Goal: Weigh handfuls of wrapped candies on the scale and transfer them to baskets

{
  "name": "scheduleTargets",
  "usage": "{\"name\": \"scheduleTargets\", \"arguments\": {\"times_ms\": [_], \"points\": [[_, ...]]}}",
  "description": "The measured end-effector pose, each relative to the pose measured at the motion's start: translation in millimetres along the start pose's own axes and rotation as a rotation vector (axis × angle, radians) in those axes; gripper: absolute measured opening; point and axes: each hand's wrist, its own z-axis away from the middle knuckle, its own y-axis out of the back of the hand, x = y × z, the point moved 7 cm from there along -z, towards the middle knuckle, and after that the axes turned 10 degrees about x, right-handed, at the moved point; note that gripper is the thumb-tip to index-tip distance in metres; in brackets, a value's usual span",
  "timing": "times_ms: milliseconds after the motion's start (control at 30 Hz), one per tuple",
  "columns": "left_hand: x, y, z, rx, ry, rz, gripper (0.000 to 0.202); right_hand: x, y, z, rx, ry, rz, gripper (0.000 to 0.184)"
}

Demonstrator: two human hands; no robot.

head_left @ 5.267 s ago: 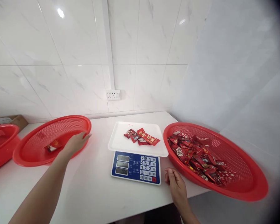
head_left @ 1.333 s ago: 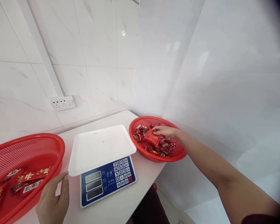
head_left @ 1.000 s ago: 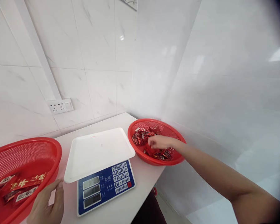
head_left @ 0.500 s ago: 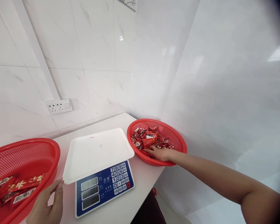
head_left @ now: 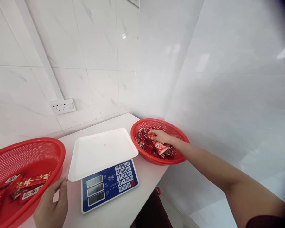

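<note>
Inside the right red plastic basket [head_left: 180, 132], my right hand [head_left: 161, 136] has its fingers curled round a small red wrapped snack packet [head_left: 151, 135]. A larger red-and-cream packet [head_left: 160, 147] lies just under the hand, among several small red candy packets [head_left: 148, 148]. My left hand [head_left: 52, 202] has thumb and forefinger pinched at the near left corner of the white weighing tray [head_left: 102, 153]. That tray sits over a blue digital scale [head_left: 109, 186] with a keypad and three displays.
A left red basket [head_left: 59, 152] holds several red packets [head_left: 26, 186]. Scale and baskets stand on a white table [head_left: 142, 183] against a tiled wall [head_left: 104, 47]. A socket [head_left: 63, 106] is on the wall. The table edge drops off at the right, above the floor [head_left: 175, 209].
My right hand has moved up and back within the basket, its fingers now round a packet. The red-and-cream packet now shows below it. My left hand stays at the tray corner.
</note>
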Motion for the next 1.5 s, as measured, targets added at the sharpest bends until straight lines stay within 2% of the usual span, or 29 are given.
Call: {"name": "scheduleTargets", "arguments": {"times_ms": [167, 267, 367, 500, 567, 700, 767, 867, 967, 1100, 1233, 1367, 1500], "points": [[-3, 0.2, 1, -0.007, 0.046, -0.031, 0.035, 4, 19, -2, -0.012, -0.119, -0.294, 0.026], [2, 0.7, -1, -0.033, 0.056, -0.033, 0.034, -1, 26, 2, 0.000, -0.106, -0.281, 0.023], [7, 3.3, -3, -0.033, 0.081, -0.010, 0.035, -7, 27, 4, -0.001, -0.045, -0.145, 0.023], [10, 4.1, -5, -0.022, 0.062, 0.018, 0.035, -15, 4, 5, -0.111, 0.017, 0.137, 0.018], [9, 2.5, -5, -0.028, 0.045, 0.030, 0.034, -19, -14, 5, -0.165, 0.020, 0.204, 0.026], [6, 1.1, -5, -0.030, 0.057, 0.008, 0.034, -24, -46, 8, -0.215, 0.011, 0.294, 0.054], [6, 1.7, -6, -0.034, 0.062, 0.008, 0.034, -26, -51, 7, -0.207, 0.015, 0.309, 0.053], [8, 4.7, -8, -0.016, 0.066, 0.029, 0.032, -26, -44, 4, -0.191, 0.021, 0.276, 0.032], [9, 7.2, -8, 0.008, 0.049, 0.042, 0.032, -21, -27, 1, -0.170, 0.000, 0.184, 0.013], [10, 8.4, -6, 0.024, 0.017, 0.054, 0.033, -5, -5, -2, -0.103, -0.099, 0.047, 0.022], [11, 8.0, -6, 0.020, 0.009, 0.049, 0.035, 7, 0, -1, -0.039, -0.180, -0.069, 0.031], [10, 9.0, -6, 0.049, -0.002, 0.056, 0.032, -2, -5, -1, -0.022, -0.170, -0.141, 0.024], [7, 8.5, -5, 0.050, 0.009, 0.044, 0.032, -20, -17, -5, -0.071, -0.098, 0.019, 0.020]]}}
